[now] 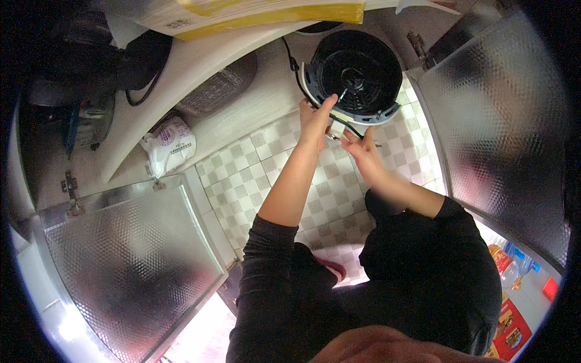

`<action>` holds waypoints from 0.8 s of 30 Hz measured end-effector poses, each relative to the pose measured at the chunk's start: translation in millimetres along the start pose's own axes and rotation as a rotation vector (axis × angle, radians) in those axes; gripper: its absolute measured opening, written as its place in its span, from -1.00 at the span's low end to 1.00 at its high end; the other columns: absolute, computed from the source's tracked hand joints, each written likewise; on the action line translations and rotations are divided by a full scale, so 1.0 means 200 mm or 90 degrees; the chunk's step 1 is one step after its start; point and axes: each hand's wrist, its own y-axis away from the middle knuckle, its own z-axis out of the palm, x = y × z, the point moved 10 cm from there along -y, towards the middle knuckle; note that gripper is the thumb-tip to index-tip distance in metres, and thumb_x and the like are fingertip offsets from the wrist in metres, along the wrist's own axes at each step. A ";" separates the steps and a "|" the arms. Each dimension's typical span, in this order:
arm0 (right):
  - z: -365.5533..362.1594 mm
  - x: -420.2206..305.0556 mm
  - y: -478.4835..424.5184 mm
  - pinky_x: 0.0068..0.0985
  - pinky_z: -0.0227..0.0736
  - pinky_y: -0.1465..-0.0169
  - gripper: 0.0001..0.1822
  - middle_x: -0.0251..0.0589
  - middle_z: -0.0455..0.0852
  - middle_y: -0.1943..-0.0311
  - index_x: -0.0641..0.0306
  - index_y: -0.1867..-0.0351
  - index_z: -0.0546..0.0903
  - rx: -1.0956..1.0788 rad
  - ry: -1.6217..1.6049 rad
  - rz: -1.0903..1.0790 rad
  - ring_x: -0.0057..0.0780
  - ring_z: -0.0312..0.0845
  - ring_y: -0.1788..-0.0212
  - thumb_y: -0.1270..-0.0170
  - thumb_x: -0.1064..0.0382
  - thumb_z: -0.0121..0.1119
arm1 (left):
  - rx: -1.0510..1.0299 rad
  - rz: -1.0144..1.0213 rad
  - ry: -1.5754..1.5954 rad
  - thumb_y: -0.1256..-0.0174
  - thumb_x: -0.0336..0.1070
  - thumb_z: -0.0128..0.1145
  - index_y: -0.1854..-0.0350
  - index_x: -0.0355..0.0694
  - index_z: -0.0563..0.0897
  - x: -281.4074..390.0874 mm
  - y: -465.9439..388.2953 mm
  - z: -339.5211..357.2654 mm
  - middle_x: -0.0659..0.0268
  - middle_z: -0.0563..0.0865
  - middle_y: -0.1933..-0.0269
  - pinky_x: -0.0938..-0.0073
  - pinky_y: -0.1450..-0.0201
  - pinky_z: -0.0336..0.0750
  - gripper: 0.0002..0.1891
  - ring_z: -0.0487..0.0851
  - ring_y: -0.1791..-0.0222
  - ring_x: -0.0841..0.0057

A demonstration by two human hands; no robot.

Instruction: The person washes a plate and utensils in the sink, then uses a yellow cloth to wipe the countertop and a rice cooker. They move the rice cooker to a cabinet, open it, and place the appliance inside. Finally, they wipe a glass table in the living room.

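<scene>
A round kitchen appliance point(356, 59) with a deep black, ribbed interior and a pale outer rim stands tilted at the cabinet opening, apparently part of an air fryer. My left hand point(315, 120) is on its near left edge, thumb against the rim. A black power cord point(294, 68) runs down past that hand along the appliance's near side. Its lower end reaches my right hand point(365, 152), whose fingers close around it just below the rim. Between my hands a small pale block point(336, 129) shows, partly covered by my fingers; its kind is unclear.
Open textured cabinet doors stand left point(136, 267) and right point(494, 131). On the cabinet floor are a white bag point(170, 145) bearing writing and a dark panel point(218, 86). A yellow-taped carton point(272, 18) lies above. Checkered tiles point(272, 168) cover the floor; bottles point(508, 263) stand right.
</scene>
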 end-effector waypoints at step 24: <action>-0.90 -0.12 -0.02 -0.53 0.38 0.55 -0.72 -0.26 0.63 0.39 0.30 0.05 0.54 0.333 0.243 0.018 -0.50 0.47 0.54 -0.19 0.32 0.12 | -0.109 -0.026 0.225 -0.36 -0.32 0.14 0.08 -0.17 0.52 -0.13 0.07 -0.11 0.35 0.62 0.15 0.35 -0.08 0.40 -0.84 0.55 0.10 0.50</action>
